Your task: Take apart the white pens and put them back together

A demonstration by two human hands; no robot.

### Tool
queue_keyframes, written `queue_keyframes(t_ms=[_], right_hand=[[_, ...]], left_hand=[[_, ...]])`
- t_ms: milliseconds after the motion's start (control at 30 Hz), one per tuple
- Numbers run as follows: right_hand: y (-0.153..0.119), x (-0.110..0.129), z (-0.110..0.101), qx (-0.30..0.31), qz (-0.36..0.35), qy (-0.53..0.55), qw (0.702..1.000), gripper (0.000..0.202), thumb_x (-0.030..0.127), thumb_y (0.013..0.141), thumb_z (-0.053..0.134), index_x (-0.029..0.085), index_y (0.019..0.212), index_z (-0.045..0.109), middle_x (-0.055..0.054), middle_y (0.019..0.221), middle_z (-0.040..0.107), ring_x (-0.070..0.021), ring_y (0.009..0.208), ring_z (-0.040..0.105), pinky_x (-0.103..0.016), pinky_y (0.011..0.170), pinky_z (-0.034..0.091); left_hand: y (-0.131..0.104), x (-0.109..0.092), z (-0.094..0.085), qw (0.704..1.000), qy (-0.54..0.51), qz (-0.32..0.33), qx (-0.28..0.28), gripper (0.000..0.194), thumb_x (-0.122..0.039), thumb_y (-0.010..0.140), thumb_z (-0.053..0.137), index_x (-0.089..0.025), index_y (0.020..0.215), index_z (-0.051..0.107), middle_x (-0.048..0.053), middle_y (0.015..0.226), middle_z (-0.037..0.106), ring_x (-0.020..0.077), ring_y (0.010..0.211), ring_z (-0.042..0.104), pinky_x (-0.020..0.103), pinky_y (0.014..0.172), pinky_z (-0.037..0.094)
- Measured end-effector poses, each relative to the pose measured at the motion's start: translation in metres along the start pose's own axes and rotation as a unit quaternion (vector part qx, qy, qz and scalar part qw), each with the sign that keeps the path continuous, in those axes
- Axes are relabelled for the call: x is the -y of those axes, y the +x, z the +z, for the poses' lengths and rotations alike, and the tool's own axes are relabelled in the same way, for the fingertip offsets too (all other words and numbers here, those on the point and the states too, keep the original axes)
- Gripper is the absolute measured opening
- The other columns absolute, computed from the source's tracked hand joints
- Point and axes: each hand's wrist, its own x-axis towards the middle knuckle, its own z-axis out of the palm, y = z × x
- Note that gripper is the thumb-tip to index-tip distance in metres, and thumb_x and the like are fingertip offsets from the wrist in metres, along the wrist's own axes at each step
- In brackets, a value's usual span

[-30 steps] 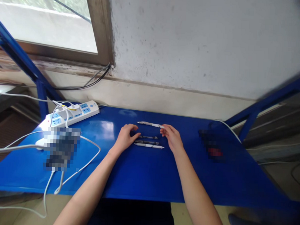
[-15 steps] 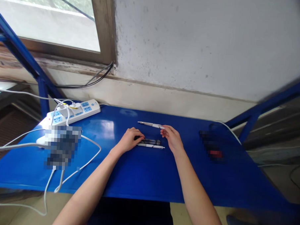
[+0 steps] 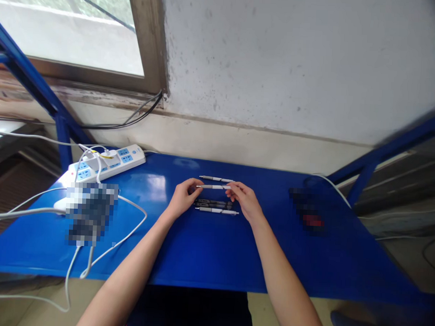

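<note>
My left hand and my right hand hold a white pen level between them. My right fingers pinch its right end, while my left thumb and fingers close at its left tip. Just behind it a similar white pen lies on the blue table. In front of the held pen are dark pens lying side by side, partly overlapped in view. Another white pen lies nearest to me, parallel to the others.
A white power strip with plugs stands at the back left. White cables loop around a blurred-out object on the left. A dark object with a red part lies on the right. Blue frame bars flank the table; a wall stands behind.
My left hand has come off the dark pens and moved slightly back, to the held pen's tip. A white pen now spans both hands, in front of the rear pen.
</note>
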Motion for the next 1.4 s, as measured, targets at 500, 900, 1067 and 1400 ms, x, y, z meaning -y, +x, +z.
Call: queue_keyframes(t_ms=[500, 900, 1067, 1400], right_hand=[[0.0010, -0.0025, 0.0020, 0.032, -0.031, -0.004, 0.999, 0.023, 0.041, 0.078, 0.068, 0.021, 0.089, 0.071, -0.006, 0.080, 0.071, -0.0171, 0.070, 0.061, -0.027, 0.057, 0.043], [-0.0011, -0.0003, 0.0038, 0.042, -0.047, -0.005, 0.998, 0.024, 0.042, 0.078, 0.067, 0.022, 0.091, 0.070, -0.006, 0.084, 0.072, -0.0186, 0.074, 0.063, -0.028, 0.060, 0.045], [-0.0011, 0.0010, 0.0035, 0.043, -0.055, -0.008, 0.998, 0.023, 0.041, 0.079, 0.068, 0.022, 0.092, 0.070, -0.006, 0.085, 0.072, -0.0183, 0.074, 0.063, -0.029, 0.061, 0.045], [-0.0039, 0.0061, 0.0058, 0.058, -0.091, -0.065, 0.992, 0.021, 0.040, 0.082, 0.065, 0.024, 0.093, 0.071, -0.005, 0.085, 0.073, -0.0175, 0.072, 0.063, -0.030, 0.064, 0.047]], left_hand=[[0.0017, -0.0052, -0.0022, 0.995, -0.074, -0.060, -0.005, 0.034, -0.048, 0.085, 0.054, -0.016, 0.077, 0.063, 0.000, 0.062, 0.058, 0.0119, 0.057, 0.050, 0.023, 0.056, 0.037], [0.0008, -0.0066, -0.0043, 0.992, -0.098, -0.075, 0.004, 0.033, -0.046, 0.086, 0.054, -0.016, 0.075, 0.063, -0.001, 0.058, 0.056, 0.0110, 0.055, 0.049, 0.022, 0.054, 0.037], [0.0024, -0.0068, -0.0024, 0.985, -0.152, -0.078, 0.009, 0.027, -0.042, 0.080, 0.063, -0.018, 0.092, 0.062, -0.001, 0.067, 0.061, 0.0120, 0.061, 0.055, 0.022, 0.058, 0.041], [0.0031, -0.0078, -0.0046, 0.984, -0.096, -0.141, -0.049, 0.047, -0.052, 0.085, 0.053, -0.016, 0.054, 0.055, -0.003, 0.043, 0.045, 0.0079, 0.041, 0.038, 0.022, 0.044, 0.028]])
